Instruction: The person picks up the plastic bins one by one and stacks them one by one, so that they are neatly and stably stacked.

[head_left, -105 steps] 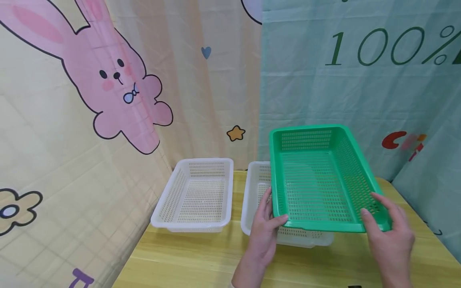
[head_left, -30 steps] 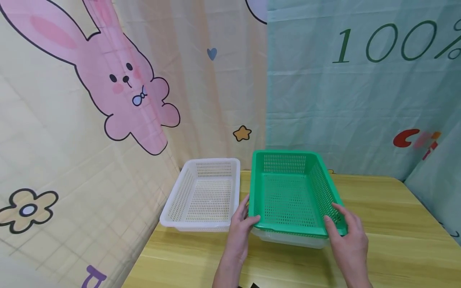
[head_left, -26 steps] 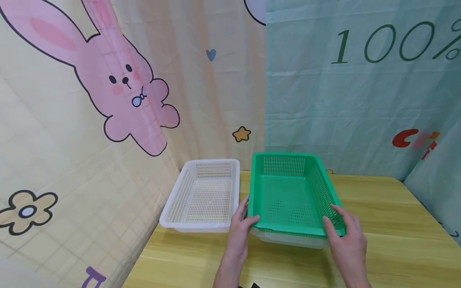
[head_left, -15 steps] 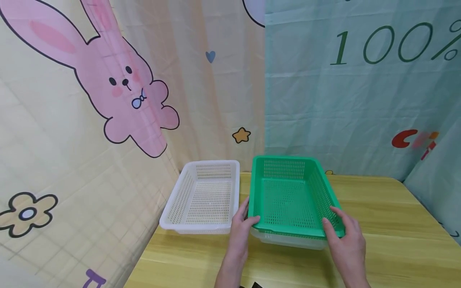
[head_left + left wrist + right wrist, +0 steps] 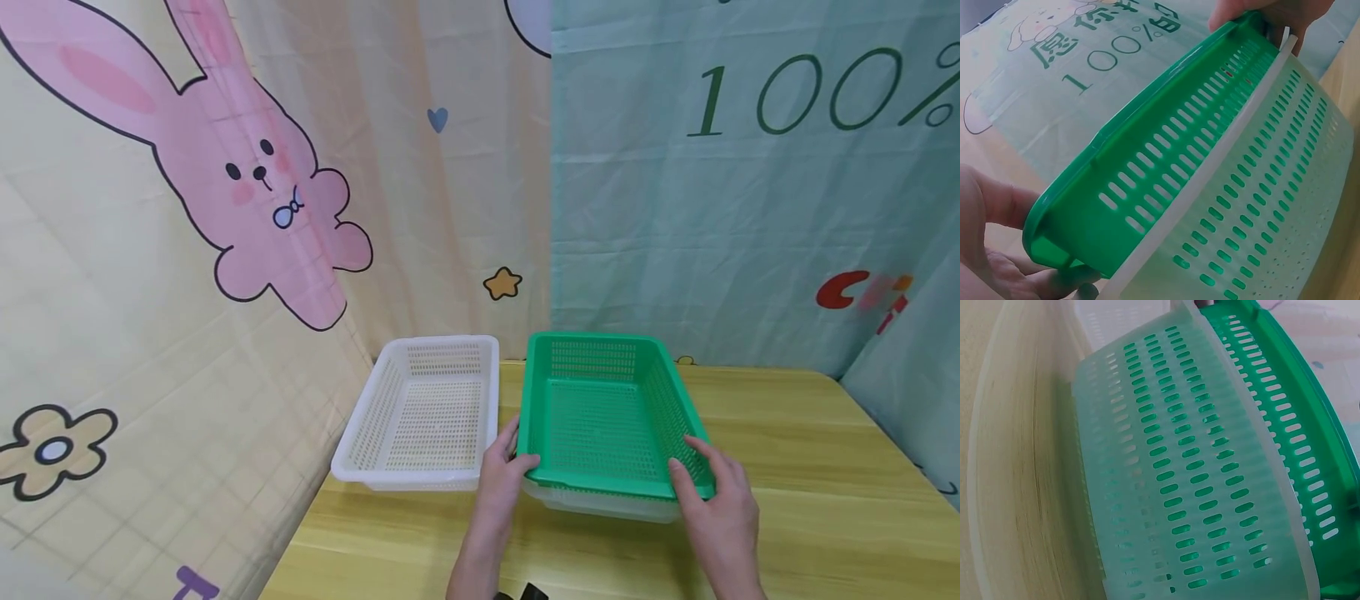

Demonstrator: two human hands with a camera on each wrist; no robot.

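Observation:
A green perforated plastic basket sits partly inside a white basket, its rim standing above the white rim, as the left wrist view shows. My left hand grips the green basket's near left corner, thumb over the rim and fingers outside. At the near right corner my right hand holds the rim, with the thumb at the near edge and fingertips on the right side. The right wrist view has the white basket's slotted wall in front, with green showing through the slots.
Another white basket stands just left of the nested pair on the wooden table. Printed curtains hang right behind and along the left side. A small black object shows at the bottom edge.
From a raised, tilted position on the right, the green basket has moved left and down into the white basket. Over the last second it has sunk slightly deeper, both hands keeping their grip.

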